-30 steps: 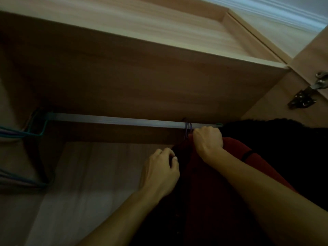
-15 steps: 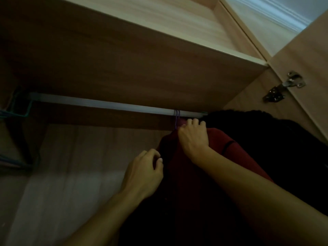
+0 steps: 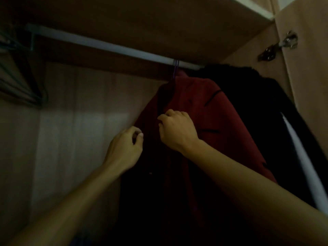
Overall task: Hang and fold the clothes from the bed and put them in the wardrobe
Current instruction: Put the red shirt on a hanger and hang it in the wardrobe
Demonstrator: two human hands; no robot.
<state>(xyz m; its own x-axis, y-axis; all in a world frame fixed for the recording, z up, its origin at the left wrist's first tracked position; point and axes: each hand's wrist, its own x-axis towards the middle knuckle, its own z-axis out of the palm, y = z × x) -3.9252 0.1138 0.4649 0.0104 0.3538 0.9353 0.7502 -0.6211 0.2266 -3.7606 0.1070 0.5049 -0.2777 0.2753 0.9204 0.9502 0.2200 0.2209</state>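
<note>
we judge this the hanging step nearly done: the red garment (image 3: 200, 110), a soft matte cloth with dark trim, hangs by a thin purple hanger hook (image 3: 175, 68) on the smooth pale rail (image 3: 110, 46) at the wardrobe's right, beside a dark fuzzy coat (image 3: 266, 107). our right hand (image 3: 177, 130) is curled at its dark front edge, though the dimness hides whether it grips; our left hand (image 3: 124, 150) is loosely curled and holding nothing. next comes straightening the front, then fetching more from the bed.

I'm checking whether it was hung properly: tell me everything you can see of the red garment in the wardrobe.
The red garment hangs from a purple hanger hooked over the rail, at the rail's right end beside a black garment. It looks like soft dark-red cloth with thin black trim lines. The right hand grips its front edge; the left hand is close beside it, contact unclear.
</note>
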